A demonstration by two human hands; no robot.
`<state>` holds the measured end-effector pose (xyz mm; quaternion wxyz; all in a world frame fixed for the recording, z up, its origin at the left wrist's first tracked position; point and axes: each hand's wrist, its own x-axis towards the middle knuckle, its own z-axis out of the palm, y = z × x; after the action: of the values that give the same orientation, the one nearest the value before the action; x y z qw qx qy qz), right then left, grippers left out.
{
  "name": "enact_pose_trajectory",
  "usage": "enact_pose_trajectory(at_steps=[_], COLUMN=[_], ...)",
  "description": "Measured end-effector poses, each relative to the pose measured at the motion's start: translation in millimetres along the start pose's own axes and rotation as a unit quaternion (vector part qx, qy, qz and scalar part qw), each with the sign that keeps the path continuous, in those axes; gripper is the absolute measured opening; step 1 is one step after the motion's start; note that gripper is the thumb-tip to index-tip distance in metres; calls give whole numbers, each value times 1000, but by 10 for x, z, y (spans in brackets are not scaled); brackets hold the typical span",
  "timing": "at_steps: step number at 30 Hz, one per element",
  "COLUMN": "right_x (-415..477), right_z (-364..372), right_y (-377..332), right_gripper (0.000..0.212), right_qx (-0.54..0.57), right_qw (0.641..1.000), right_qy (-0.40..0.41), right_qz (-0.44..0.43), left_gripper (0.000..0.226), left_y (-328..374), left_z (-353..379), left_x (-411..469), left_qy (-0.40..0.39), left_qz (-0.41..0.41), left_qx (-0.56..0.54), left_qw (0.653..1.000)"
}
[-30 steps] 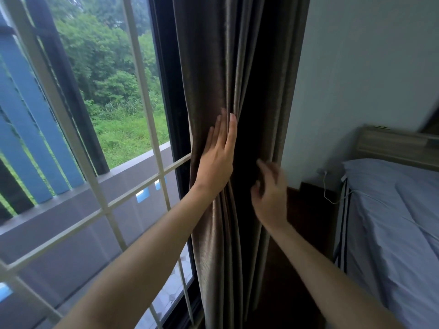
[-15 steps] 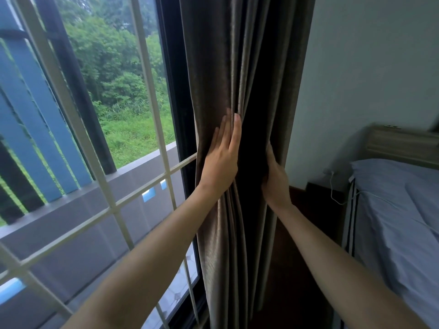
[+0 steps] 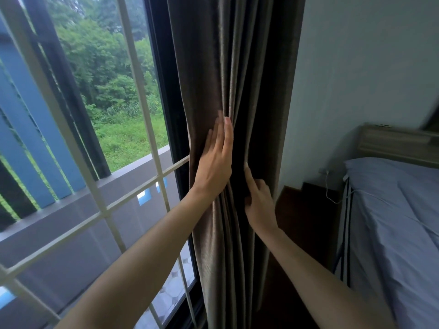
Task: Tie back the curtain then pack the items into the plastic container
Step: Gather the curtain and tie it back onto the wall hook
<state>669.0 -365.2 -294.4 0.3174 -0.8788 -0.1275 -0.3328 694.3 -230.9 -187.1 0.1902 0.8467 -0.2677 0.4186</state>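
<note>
A: State of the left hand (image 3: pixel 215 162)?

B: Flat, fingers extended and together, palm pressed against the front folds of the curtain (image 3: pixel 228 67). It grips nothing.

A: And the right hand (image 3: pixel 259 203)?

B: Index finger extended into a dark fold, remaining fingers curled. Whether it pinches fabric cannot be determined.

A: Curtain position?

B: Gathered in vertical pleats between the window frame (image 3: pixel 166 91) and the wall (image 3: pixel 356 67), hanging untied.

A: Surroundings?

B: White window bars (image 3: pixel 140 91) at left; a bed (image 3: pixel 392 210) at right, with a white cable (image 3: pixel 329 188) beside it.
</note>
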Motion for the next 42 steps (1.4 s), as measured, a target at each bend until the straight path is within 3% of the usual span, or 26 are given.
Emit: enact_pose_trajectory(at_steps=[5,11,17,22,26,30,33,37,42], right_x=[-181,-502,-575,-561,-503,-25,551,975,725], right_z=[79,183,209,245,154,-152,-412,-522,-235], right_y=[-80,-145,-185,-218,-120,89,258,550,739], right_gripper=[86,73,70,67,49,45,61,81,46], right_qx=[28,69,77,75,100,70,77,96,30], right_qw=[1000,997,997,997,995,986,969,972,988], right_qy=[-7,-4,15,11,-16,112,175,81,51], right_qz=[8,22,12,26,15,99,159,201,144], left_gripper=[90,84,66,79,82,83,82,84,85], left_y=[46,157,251,293,209,139,160,173,180], left_z=[-26,-105,-79,40,59,49,55,91,101], left_x=[-24,-11,58,128,138,87,87,123,159], left_qy=[-20,-12,-59,-69,-66,-46,-47,-63,-70], left_qz=[-17,-72,-105,-97,-77,-46,-47,-51,-53], left_qx=[-66,-264,-303,-247,-170,-56,-41,-47,-51], left_qw=[997,962,945,962,980,996,997,996,995])
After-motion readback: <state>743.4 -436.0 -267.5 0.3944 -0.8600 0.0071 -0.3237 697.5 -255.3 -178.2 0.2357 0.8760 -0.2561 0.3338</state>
